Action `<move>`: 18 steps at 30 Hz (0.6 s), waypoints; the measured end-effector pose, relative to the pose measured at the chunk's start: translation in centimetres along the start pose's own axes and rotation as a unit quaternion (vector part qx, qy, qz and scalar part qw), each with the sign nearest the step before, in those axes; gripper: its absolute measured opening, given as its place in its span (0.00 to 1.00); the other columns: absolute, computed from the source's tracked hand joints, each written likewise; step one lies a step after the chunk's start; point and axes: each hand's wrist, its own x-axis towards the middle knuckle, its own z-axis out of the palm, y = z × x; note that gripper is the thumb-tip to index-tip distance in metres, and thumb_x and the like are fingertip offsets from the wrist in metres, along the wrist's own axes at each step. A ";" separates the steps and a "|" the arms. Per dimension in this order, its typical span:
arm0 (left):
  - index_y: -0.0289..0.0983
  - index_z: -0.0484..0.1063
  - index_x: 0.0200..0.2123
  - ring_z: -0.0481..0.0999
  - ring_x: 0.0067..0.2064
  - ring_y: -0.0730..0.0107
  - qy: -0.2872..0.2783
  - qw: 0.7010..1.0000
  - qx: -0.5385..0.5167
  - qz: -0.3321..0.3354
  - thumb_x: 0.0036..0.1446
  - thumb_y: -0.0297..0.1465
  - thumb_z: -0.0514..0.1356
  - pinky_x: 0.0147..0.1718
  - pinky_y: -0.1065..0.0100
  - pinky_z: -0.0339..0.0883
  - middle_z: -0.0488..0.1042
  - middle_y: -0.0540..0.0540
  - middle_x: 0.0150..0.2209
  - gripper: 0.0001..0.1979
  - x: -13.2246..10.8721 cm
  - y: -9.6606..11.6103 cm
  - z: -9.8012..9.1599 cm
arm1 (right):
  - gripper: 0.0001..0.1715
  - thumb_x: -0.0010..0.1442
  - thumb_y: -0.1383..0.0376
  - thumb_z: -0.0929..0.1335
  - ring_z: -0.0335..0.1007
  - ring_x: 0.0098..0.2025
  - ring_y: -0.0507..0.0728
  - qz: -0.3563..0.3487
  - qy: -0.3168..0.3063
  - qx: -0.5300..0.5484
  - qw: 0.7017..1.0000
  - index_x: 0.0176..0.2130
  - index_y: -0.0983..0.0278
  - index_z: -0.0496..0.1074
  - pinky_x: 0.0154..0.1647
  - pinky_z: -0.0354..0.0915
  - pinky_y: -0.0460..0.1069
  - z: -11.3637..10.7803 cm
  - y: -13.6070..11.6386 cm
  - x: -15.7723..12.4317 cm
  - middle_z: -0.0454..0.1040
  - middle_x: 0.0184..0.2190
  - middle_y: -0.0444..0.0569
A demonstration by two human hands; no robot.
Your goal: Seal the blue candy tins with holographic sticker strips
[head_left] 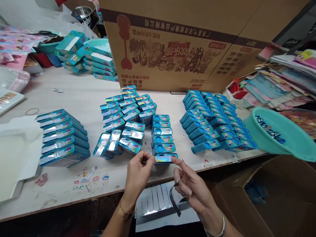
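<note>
My left hand (139, 172) pinches the left end of a shiny holographic sticker (163, 159). It lies across the top of the nearest blue tin (160, 163) in a column of tins (164, 139) at the table's front edge. The index finger of my right hand (194, 189) is stretched out and touches the sticker's right end. A dark curved strip (174, 202) hangs from the curled fingers of that hand. Below the hands is a sheet of holographic stickers (154, 200). Left of the column stand blue tins with shiny strips (132, 135) over their tops.
A row of blue tins (64, 141) stands at the left beside a white tray (17, 154). More tins (212, 121) stand at the right, near a turquoise basin (281, 131) with small shiny pieces. A large printed carton (172, 46) rises behind. An open cardboard box (278, 197) sits lower right.
</note>
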 end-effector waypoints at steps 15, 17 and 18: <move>0.35 0.71 0.36 0.69 0.25 0.73 -0.010 0.999 -0.019 0.033 0.54 0.39 0.63 0.25 0.71 0.65 0.69 0.52 0.24 0.14 0.8 -3.5 1.1 | 0.28 0.59 0.48 0.73 0.48 0.13 0.41 -0.062 0.027 -0.080 0.995 0.50 0.65 0.74 0.16 0.38 0.41 -0.1 0.0 -0.3 0.75 0.23 0.44; 0.35 0.72 0.43 0.72 0.27 0.72 0.060 0.987 0.050 0.140 0.59 0.34 0.61 0.27 0.70 0.68 0.71 0.51 0.27 0.11 0.3 -3.8 1.1 | 0.28 0.59 0.48 0.72 0.49 0.13 0.41 -0.064 0.025 -0.078 0.995 0.50 0.65 0.74 0.16 0.38 0.41 -0.1 0.1 -0.3 0.75 0.23 0.44; 0.36 0.72 0.45 0.73 0.31 0.70 0.095 0.966 0.093 0.220 0.61 0.31 0.60 0.30 0.69 0.70 0.72 0.49 0.31 0.10 -0.1 -3.8 1.0 | 0.28 0.60 0.48 0.72 0.49 0.13 0.41 -0.064 0.023 -0.075 0.995 0.50 0.65 0.74 0.15 0.38 0.41 -0.1 0.1 -0.3 0.75 0.23 0.44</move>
